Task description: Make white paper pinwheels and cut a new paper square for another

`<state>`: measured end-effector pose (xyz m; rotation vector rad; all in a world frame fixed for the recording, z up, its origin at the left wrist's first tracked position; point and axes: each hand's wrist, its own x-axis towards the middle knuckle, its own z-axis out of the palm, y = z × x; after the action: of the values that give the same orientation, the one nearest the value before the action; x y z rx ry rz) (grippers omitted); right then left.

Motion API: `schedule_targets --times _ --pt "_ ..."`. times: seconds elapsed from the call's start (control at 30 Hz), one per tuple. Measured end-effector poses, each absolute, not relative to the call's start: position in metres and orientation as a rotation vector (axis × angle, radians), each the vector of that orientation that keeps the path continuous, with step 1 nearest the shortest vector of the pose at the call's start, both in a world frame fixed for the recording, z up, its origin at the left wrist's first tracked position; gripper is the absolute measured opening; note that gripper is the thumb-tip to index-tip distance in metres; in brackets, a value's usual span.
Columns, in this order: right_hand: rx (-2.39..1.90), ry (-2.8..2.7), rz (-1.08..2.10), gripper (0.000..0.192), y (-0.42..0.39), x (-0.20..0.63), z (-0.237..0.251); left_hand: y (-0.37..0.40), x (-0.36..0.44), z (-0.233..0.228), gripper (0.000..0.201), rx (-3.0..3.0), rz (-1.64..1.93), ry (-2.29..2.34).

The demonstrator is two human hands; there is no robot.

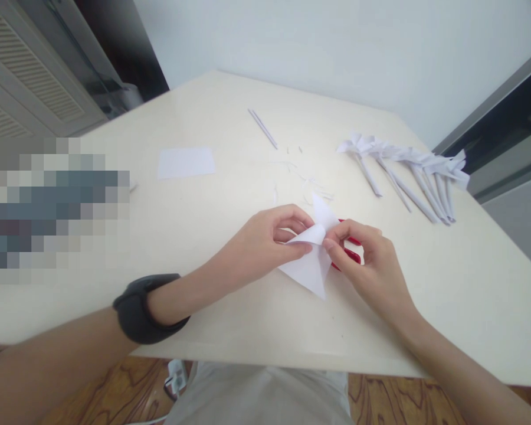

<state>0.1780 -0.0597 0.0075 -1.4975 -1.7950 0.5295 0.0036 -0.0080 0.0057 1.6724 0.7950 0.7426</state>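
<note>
The cream table (425, 295) spreads under your hands. Beyond your right hand (371, 265) lies a row of rolled paper pieces (407, 171), and beyond your left hand (265, 242) a flat white sheet (186, 162). Both hands pinch a folded white paper (312, 268) between them, fingertips closed on its upper fold; red scissors (351, 255) (mostly hidden) sit under your right hand

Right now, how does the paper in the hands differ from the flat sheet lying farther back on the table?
The held paper is folded into a pointed, triangular shape; the flat sheet is an unfolded rectangle. The held paper is pinched between the left hand and right hand; the flat sheet lies untouched. Both are white.
</note>
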Motion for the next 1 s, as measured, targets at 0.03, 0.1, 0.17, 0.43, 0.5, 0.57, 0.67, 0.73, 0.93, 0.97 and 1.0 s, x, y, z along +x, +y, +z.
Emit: schedule_targets --times 0.03,0.1,0.17,0.43,0.5,0.57,0.67,0.73,0.93,0.97,1.0 --pt "-1.505 -1.798 0.528 0.011 -0.060 0.178 0.008 -0.008 0.004 0.006 0.018 1.671 0.737 0.799" --pt "-1.517 -1.806 0.511 0.011 -0.060 0.178 0.008 -0.007 0.004 0.006 0.018 1.664 0.723 0.803" --pt "-1.528 -1.807 0.496 0.011 -0.061 0.178 0.008 -0.006 0.004 0.006 0.019 1.657 0.725 0.813" --pt "-1.550 -1.890 0.405 0.010 -0.060 0.174 0.008 -0.011 0.003 0.009 0.013 1.903 0.701 0.991" --pt "-1.540 -1.891 0.397 0.009 -0.060 0.174 0.008 -0.013 0.003 0.011 0.011 1.967 0.694 1.016" --pt "-1.524 -1.871 0.396 0.009 -0.060 0.175 0.007 -0.014 0.003 0.013 0.008 2.027 0.701 1.028" --pt "-1.483 -1.809 0.453 0.010 -0.061 0.177 0.008 -0.015 0.004 0.013 0.006 2.154 0.766 1.046" --pt "-1.429 -1.756 0.567 0.014 -0.062 0.178 0.009 -0.016 0.005 0.011 0.016 2.240 0.819 1.015" --pt "-1.284 -1.605 0.839 0.026 -0.064 0.179 0.013 -0.015 0.003 0.003 0.029 2.535 0.877 0.981" --pt "-1.276 -1.590 0.881 0.025 -0.064 0.179 0.013 -0.014 0.003 0.002 0.028 2.571 0.869 0.991" --pt "-1.265 -1.574 0.928 0.024 -0.064 0.180 0.012 -0.014 0.002 0.002 0.025 2.599 0.859 1.004"
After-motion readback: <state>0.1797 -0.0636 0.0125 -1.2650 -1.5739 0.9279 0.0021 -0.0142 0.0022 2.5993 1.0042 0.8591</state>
